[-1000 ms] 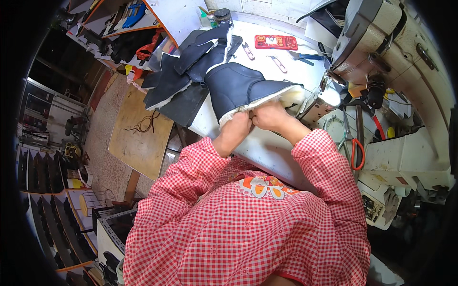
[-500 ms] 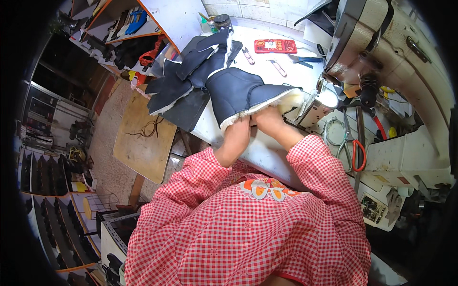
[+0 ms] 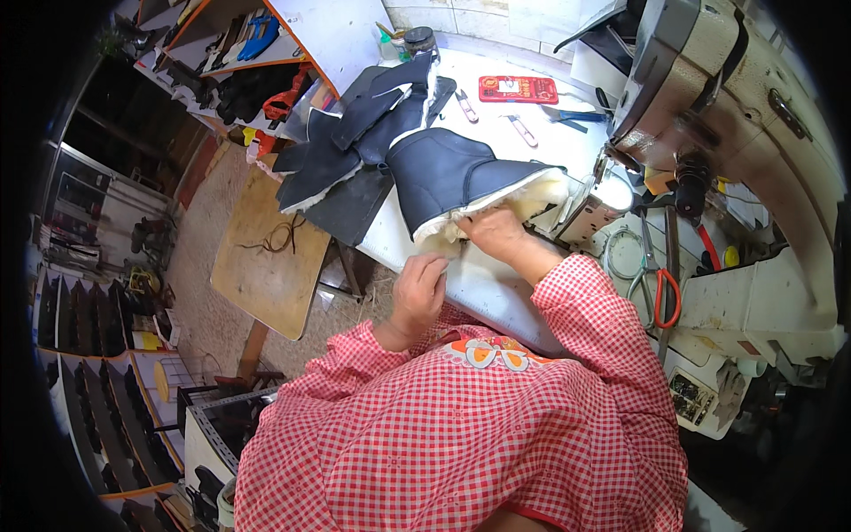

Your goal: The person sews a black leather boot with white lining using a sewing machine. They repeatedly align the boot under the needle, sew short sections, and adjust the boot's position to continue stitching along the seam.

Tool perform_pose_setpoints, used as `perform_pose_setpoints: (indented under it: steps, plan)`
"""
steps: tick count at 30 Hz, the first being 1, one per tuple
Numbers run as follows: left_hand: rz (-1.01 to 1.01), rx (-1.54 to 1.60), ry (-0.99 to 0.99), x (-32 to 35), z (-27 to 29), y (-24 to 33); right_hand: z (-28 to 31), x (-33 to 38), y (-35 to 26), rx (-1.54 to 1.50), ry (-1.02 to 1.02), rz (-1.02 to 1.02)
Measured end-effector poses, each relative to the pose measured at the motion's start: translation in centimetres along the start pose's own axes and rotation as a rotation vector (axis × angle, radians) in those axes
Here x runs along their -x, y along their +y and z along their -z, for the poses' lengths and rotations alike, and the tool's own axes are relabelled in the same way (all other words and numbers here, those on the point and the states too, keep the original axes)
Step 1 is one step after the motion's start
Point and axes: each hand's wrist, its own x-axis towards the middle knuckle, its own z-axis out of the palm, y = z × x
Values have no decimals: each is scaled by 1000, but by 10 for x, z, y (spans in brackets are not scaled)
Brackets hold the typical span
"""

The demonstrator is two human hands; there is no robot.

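Here, in the head view, the dark-blue, fleece-lined leather boot upper (image 3: 443, 173) sits over the white worktop (image 3: 486, 288), its panels seemingly already joined, its near edge open. The right hand (image 3: 498, 232) pinches that cream edge; the left hand (image 3: 418, 288) curls apart, below the upper, contents unclear. Left of the upper, dark fleece-backed pieces (image 3: 321, 164) lie, seemingly unassembled.

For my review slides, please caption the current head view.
Right hand holding the fleecy edge of a dark boot upper, left hand apart from it, sewing machine at right.
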Motion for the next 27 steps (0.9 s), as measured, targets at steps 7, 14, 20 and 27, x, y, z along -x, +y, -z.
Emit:
perform_pose_setpoints:
  steps: [7,14,20,27]
  plan:
    - [-16,-333,-183,-34,-26,-11,-2,7,-4,-114,74,-151]
    - [128,-424,-338,-50,-38,-20,8,15,-9,-218,131,-186]
    - [92,-317,-152,-49,-39,-15,4,18,-11,-192,92,-218]
    - [159,-211,-358,-51,-33,-20,4,20,-12,-195,95,-231]
